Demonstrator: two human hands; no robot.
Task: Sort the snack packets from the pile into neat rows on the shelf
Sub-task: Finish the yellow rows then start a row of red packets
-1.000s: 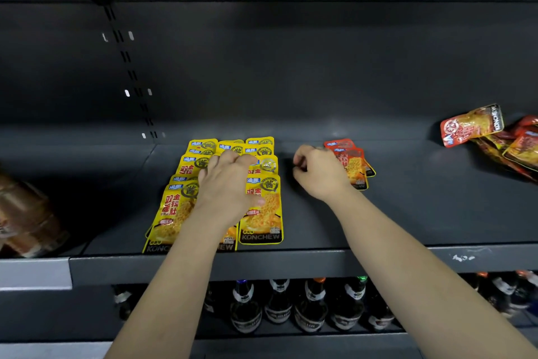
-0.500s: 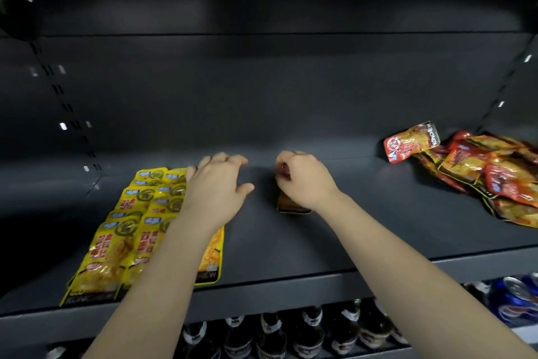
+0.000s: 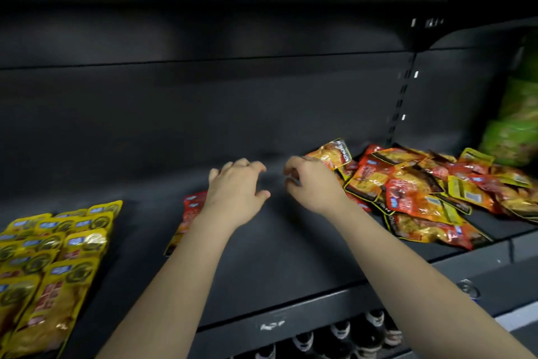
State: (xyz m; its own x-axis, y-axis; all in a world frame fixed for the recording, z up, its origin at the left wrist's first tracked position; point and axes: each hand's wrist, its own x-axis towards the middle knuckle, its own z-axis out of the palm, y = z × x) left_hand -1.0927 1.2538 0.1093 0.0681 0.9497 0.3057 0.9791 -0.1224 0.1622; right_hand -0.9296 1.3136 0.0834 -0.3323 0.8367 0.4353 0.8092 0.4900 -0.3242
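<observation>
Left hand (image 3: 235, 192): fingers loosely bent and spread, thumb out, nothing held that I could see. It hung over the far end of the red packets (image 3: 192, 210), a short line running near to far at the middle of the shelf (image 3: 291, 259). Right hand (image 3: 314, 185): fingers curled in toward the thumb, just beside the left edge of the pile (image 3: 422, 192). Whether anything was pinched inside I could not tell. An orange packet (image 3: 332, 153) stood tilted up just beyond its knuckles. The pile, red, orange and yellow packets overlapping at all angles, filled the right of the shelf. The yellow rows (image 3: 58, 256) lay at the near left, well apart from the pile.

Step in hand, as I judged it: drawing the next packet from the pile. To do it well I would take one packet only, from the top of the pile's left edge. I would pinch a sealed border rather than the slippery face, and lift before carrying it left, so that its neighbours were not dragged along. Colour should be read first: red to the middle line, yellow to the left rows. The left hand served best beside the red line, squaring each arrival, label up and edges matched.
</observation>
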